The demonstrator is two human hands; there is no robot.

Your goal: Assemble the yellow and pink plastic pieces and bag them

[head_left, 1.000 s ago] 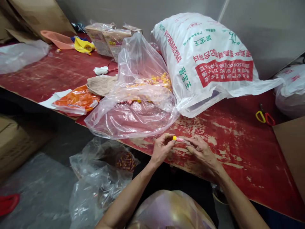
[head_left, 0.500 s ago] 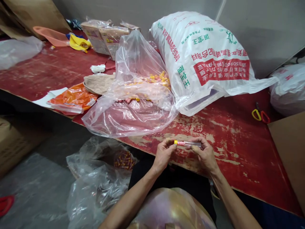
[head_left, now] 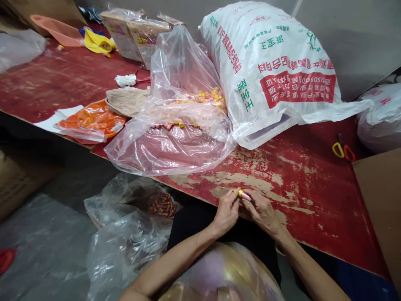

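Observation:
A small tube with a yellow cap and a pink label or filling (head_left: 244,195) is pinched in front of my body, over the table's near edge. My left hand (head_left: 227,212) closes its thumb and fingers at the yellow end. My right hand (head_left: 263,211) grips the other end, and its fingers hide the clear part. Beyond my hands, an open clear plastic bag (head_left: 175,154) lies on the table with many small yellow and pink pieces (head_left: 210,98) in it. Below the table edge to the left, another clear bag (head_left: 125,234) contains similar yellow-ended tubes (head_left: 162,205).
A large white printed sack (head_left: 275,54) rests on the worn red table (head_left: 303,167). Scissors (head_left: 343,151) lie at the right beside a cardboard box (head_left: 380,196). An orange packet (head_left: 90,119), a beige cloth (head_left: 127,101) and a peach scoop (head_left: 56,31) are at the left.
Both hands have moved slightly right and lower, closer together. The tube now tilts down to the right, and its clear end has gone behind my right fingers. The view has shifted a little.

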